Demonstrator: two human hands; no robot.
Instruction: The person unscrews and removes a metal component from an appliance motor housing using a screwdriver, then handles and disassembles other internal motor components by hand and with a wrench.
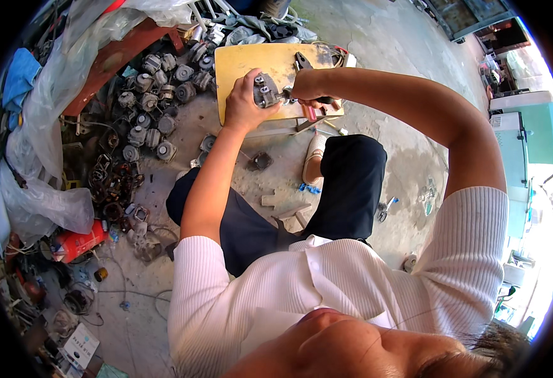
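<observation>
My left hand (245,104) is closed around a grey metal motor part (265,94), with its fingers along the far left side. The part is held over the small yellow table (235,63). My right hand (309,87) is a fist on a dark-handled tool (327,99). Its tip end meets the right side of the motor part; the hand hides most of it, and its exact kind does not show. Just beyond my right hand lies a pair of pliers (302,61). A pink-red handle (310,113) lies at the table's near edge.
Left of the table, many small motors (148,101) are heaped on the floor, beside copper-coloured scrap (109,183). Clear plastic sheeting (40,164) hangs at the far left above a red container (81,241). A loose motor piece (260,161) lies near my legs.
</observation>
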